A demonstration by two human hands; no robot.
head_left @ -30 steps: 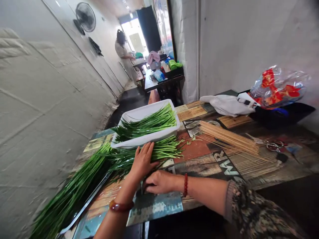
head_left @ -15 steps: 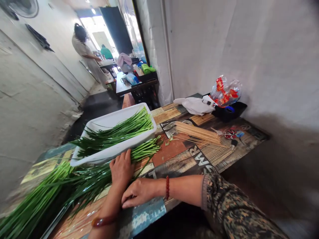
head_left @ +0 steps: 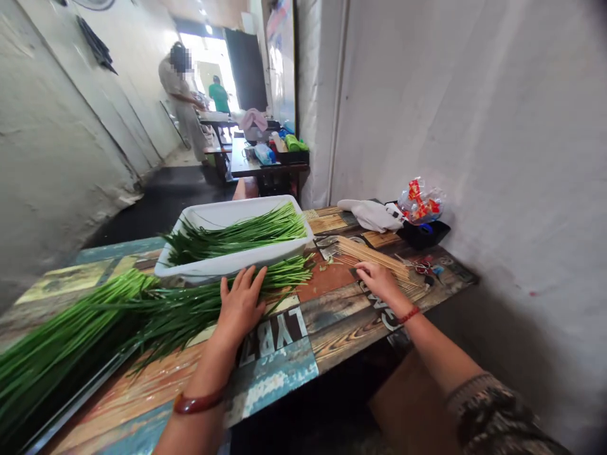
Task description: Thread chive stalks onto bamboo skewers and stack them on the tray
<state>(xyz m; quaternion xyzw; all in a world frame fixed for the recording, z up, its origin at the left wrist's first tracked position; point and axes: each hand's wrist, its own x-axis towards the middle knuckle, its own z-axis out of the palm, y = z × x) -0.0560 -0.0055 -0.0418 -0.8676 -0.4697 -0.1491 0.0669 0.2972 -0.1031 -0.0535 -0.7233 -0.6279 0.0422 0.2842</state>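
Note:
My left hand (head_left: 241,304) lies with fingers spread on a bunch of garlic chives (head_left: 279,277) in front of a white plastic tub (head_left: 237,261). The tub holds more chives (head_left: 237,240). My right hand (head_left: 380,282), palm down, is at the near edge of a pile of bamboo skewers (head_left: 374,254). Its fingers are bent together, and whatever is between them is hidden. At the left, a large bunch of chives (head_left: 71,335) lies in a metal-edged tray (head_left: 80,401).
Scissors (head_left: 421,268) lie right of the skewers. Behind them are a white cloth (head_left: 372,215) and a black tray (head_left: 424,235) with a plastic bag (head_left: 420,202). A wall (head_left: 450,95) borders the right side. Two people (head_left: 183,101) are near the far doorway.
My right hand has moved from beside my left wrist rightward to the skewers. My left hand stays on the chives, its fingers now spread wider. The camera view has turned.

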